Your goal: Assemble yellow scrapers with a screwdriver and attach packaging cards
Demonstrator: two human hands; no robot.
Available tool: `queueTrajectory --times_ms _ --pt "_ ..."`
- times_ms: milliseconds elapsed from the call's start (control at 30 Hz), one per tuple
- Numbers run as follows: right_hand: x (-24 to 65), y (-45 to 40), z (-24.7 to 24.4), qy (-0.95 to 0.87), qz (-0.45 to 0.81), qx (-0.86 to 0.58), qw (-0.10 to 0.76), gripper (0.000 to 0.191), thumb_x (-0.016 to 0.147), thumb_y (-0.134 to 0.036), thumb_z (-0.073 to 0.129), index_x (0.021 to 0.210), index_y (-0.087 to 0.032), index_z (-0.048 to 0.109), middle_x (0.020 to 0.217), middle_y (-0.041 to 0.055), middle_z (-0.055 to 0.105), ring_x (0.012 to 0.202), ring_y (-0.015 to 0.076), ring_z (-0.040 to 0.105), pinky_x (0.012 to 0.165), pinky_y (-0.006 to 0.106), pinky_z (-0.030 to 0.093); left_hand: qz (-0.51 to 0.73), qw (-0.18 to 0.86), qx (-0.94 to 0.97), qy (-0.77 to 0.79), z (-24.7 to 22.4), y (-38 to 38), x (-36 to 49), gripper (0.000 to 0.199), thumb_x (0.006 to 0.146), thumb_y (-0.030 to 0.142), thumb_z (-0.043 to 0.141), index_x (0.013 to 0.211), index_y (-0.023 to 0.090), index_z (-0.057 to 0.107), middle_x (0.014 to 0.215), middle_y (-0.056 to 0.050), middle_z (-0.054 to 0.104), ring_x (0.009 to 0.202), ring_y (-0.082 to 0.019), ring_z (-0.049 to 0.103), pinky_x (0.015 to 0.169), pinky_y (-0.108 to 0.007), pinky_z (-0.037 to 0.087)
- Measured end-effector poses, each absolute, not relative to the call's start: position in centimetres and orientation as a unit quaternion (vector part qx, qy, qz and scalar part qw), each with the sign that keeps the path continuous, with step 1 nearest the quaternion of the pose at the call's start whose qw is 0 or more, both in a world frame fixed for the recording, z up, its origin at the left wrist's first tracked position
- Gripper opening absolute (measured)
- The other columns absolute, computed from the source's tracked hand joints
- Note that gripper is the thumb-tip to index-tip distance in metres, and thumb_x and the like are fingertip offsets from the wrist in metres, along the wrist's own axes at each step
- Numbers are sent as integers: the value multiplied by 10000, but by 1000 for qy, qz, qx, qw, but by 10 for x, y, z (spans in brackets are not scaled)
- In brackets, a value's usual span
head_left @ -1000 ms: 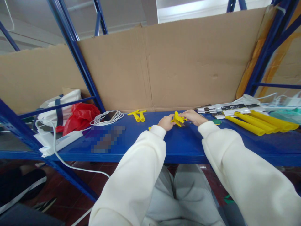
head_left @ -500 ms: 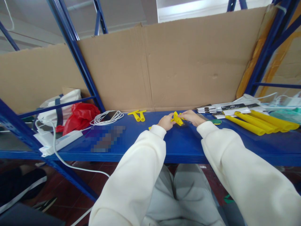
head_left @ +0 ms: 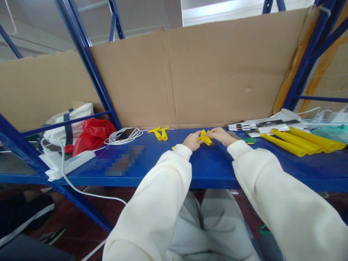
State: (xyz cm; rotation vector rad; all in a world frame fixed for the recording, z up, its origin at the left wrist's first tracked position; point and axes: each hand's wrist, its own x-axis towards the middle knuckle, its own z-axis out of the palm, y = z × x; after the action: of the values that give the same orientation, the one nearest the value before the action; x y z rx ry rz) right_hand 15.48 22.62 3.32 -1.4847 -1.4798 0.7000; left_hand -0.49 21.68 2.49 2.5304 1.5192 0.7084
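Observation:
Over the middle of the blue shelf (head_left: 160, 159), my left hand (head_left: 192, 140) is closed on the left side of a small yellow plastic piece (head_left: 206, 138). From the right, my right hand (head_left: 221, 135) pinches at the same piece with thumb and fingers. The piece has a flat blade-like part and looks tilted; its exact kind is too small to make out. To the right of my right hand lies a tool with a green handle (head_left: 249, 140). A bit of another yellow part shows by my left wrist, mostly hidden.
Two yellow T-shaped parts (head_left: 160, 134) lie at the back left, near a coiled white cable (head_left: 123, 136). Several yellow tubes (head_left: 288, 145) and white-and-black packets (head_left: 272, 126) lie at the right. A white power strip (head_left: 71, 165) and a red bag (head_left: 92, 135) are at the left. Cardboard (head_left: 212, 76) stands behind.
The yellow piece has turned or lowered slightly between my hands. Both hands stay in nearly the same place, and the things around them have not moved.

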Motion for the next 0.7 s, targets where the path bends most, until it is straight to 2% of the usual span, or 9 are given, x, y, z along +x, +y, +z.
queueTrajectory --times_ms 300,533,700 --pt "159 236 25 -630 236 -602 430 336 594 -321 807 476 -181 526 506 -35 511 564 112 457 585 261 387 239 48 830 502 24 219 -5 540 874 227 684 1389 155 539 1196 -127 711 1139 -233 665 987 -320 503" --pt "161 241 19 -652 227 -580 433 363 584 -404 819 533 -186 533 546 -20 553 597 132 514 596 258 430 239 52 832 498 23 219 -5 535 868 224 685 1379 152 548 1188 -121 715 1140 -232 663 996 -325 498" --pt "164 243 19 -647 194 -590 443 181 686 -300 762 721 -161 651 757 33 687 711 147 599 686 255 490 241 58 832 496 23 219 -5 535 872 228 674 1385 147 547 1193 -122 714 1126 -225 668 1003 -321 492"
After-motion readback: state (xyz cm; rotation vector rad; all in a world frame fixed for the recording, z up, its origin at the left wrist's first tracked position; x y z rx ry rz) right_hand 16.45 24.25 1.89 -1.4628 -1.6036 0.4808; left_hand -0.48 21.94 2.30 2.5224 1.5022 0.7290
